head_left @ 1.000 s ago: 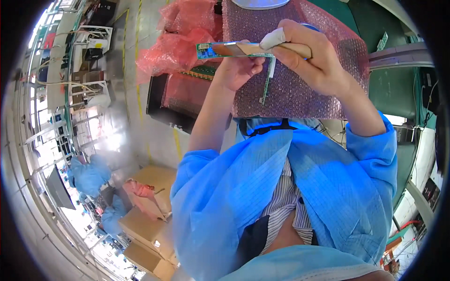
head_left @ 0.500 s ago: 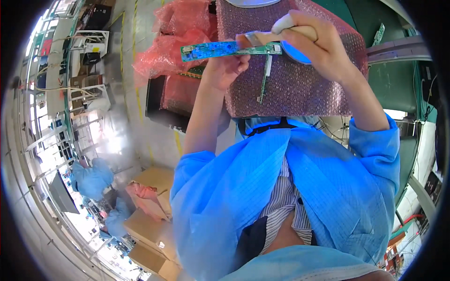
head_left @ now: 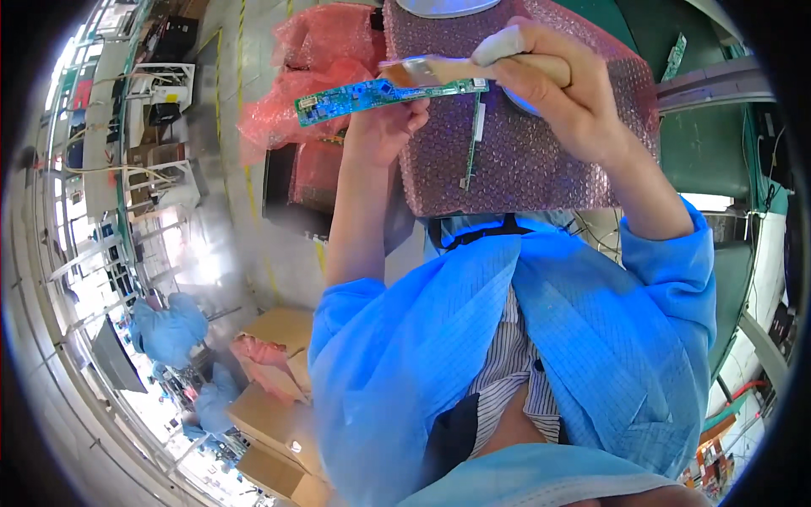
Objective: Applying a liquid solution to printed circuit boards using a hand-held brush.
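My left hand is closed on a long, narrow green circuit board from below, holding it up with its left end tilted lower. In my right hand is a flat brush with a pale wooden handle and a metal ferrule. Its brown bristles lie against or just over the upper edge of the board; actual contact is hard to tell. White covers tip a finger or thumb of the right hand. Blue light falls on the board. Below, a second slim board lies on pink bubble wrap.
A white round fixture stands at the far edge, and another disc is partly behind my right hand. Crumpled pink bubble wrap lies to the left. Cardboard boxes stand lower left. Another green board is at the far right.
The board, my left hand and the brush have shifted left. The board's left end has dipped, and the brush lies flatter along its upper edge.
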Motion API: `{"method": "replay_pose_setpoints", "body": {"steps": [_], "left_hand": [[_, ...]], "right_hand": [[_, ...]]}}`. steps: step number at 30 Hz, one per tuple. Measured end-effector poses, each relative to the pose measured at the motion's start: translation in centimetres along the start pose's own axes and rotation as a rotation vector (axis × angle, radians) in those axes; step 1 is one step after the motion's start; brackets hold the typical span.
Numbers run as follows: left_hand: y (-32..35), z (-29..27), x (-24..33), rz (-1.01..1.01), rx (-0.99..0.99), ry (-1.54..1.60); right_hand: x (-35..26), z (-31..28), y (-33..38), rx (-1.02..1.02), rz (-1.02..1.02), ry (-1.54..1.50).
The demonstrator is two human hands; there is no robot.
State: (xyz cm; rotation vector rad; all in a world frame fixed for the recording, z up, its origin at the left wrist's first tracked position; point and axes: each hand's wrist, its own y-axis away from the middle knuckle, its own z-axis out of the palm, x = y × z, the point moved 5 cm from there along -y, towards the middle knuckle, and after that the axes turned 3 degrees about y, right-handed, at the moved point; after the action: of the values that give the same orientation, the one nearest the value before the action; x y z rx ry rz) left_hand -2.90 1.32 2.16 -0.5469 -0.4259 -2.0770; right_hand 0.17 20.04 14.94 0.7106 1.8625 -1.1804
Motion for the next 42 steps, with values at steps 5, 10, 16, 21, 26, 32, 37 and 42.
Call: {"method": "replay_pose_setpoints", "body": {"steps": [5, 10, 16, 21, 26, 32, 37, 42], "left_hand": [[0.1, -0.9, 0.5, 0.03, -0.033, -0.01], [0.1, -0.4, 0.2, 0.008, -0.013, 0.013], [0.4, -1.2, 0.6, 0.051, 0.041, 0.022], [0.1, 0.7, -0.1, 0.034, 0.049, 0.025], [0.5, 0.4, 0.3, 0.108, 0.051, -0.043], [-0.1, 0.4, -0.7, 0.087, 0.017, -0.008], [0.1, -0.1, -0.3, 0.048, 0.033, -0.029], [-0.3, -0.6, -0.6, 0.043, 0.05, 0.038]], "right_hand": [[1.7, 0.3, 0.7, -0.077, 0.01, 0.185], [1.1, 1.0, 0.9, 0.118, 0.118, 0.002], [3.3, 0.0, 1.3, 0.174, 0.166, 0.015], [0.5, 1.8, 0.2, 0.279, 0.069, -0.24], [2.3, 1.2, 0.6, 0.213, 0.165, -0.082], [-0.3, 3.5, -0.4, 0.289, 0.094, -0.38], [2.6, 1.3, 0.5, 0.255, 0.153, -0.093], [0.4, 1.6, 0.5, 0.359, 0.12, -0.183]]}}
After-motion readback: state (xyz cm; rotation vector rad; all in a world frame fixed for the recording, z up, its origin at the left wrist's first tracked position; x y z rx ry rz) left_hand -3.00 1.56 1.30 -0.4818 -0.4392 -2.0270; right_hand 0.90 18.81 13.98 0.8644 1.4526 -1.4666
